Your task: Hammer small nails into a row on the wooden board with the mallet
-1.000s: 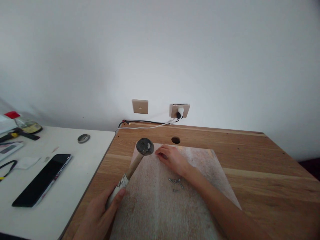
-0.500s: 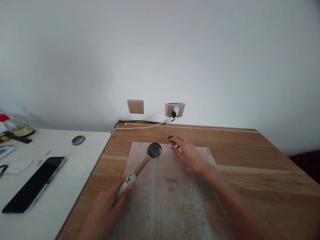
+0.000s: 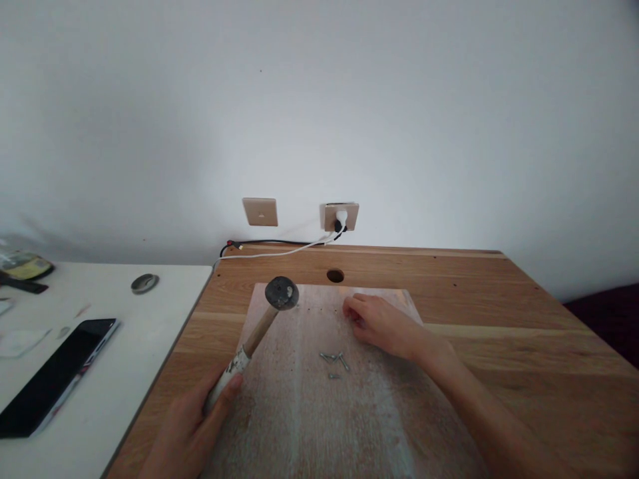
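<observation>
My left hand [image 3: 187,429] grips the wooden handle of a hammer [image 3: 262,326], whose dark round head is raised over the far left part of a pale worn board [image 3: 299,426]. My right hand [image 3: 382,324] rests on the board's far right part with its fingers curled together at the tips; what they pinch, if anything, is too small to see. Several small nails [image 3: 334,361] lie loose on the board between the two hands.
The board lies on a wooden desk [image 3: 524,313] with a cable hole [image 3: 335,275]. A white table [image 3: 124,332] on the left carries a black phone [image 3: 54,376] and a round metal lid [image 3: 144,283]. A wall socket [image 3: 341,216] feeds cables along the desk's back edge.
My right hand left the spot beside the hammer head, lifted open toward the cable hole, then came down curled further right. The hammer head dipped and rose again.
</observation>
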Available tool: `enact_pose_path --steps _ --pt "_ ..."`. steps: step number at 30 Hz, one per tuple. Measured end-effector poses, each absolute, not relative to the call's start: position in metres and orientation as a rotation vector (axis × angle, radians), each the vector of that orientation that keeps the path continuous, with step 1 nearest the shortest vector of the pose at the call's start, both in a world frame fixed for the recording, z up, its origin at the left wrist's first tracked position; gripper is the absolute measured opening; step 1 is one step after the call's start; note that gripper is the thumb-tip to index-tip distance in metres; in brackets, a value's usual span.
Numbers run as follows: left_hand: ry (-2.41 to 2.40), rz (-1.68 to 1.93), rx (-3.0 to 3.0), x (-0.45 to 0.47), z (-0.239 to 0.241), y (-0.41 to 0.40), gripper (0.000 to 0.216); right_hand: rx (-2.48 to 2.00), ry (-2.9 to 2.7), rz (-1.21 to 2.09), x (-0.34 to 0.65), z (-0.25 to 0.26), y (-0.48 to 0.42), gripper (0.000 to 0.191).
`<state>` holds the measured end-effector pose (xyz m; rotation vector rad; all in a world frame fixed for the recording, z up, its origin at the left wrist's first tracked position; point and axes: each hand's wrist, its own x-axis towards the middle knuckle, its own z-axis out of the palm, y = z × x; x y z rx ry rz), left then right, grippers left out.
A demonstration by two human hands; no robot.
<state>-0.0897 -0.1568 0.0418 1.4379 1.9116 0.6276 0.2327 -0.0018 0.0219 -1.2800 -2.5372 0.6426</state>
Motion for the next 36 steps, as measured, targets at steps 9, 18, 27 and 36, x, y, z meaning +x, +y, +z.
enact_pose_path --steps 9,18,27,36 --pt "1.942 0.602 1.456 -0.097 0.036 -0.152 0.051 -1.074 -2.46 0.674 0.172 0.015 0.02 0.028" --pt "1.941 0.614 1.435 -0.101 0.037 -0.151 0.051 -1.036 -2.592 0.606 0.159 0.012 0.025 0.025" --pt "1.923 0.612 1.404 -0.101 0.038 -0.154 0.055 -1.093 -2.583 0.61 0.152 0.013 0.021 0.023" --pt "1.907 0.68 1.437 -0.095 0.039 -0.155 0.048 -1.05 -2.493 0.652 0.164 0.007 0.019 0.028"
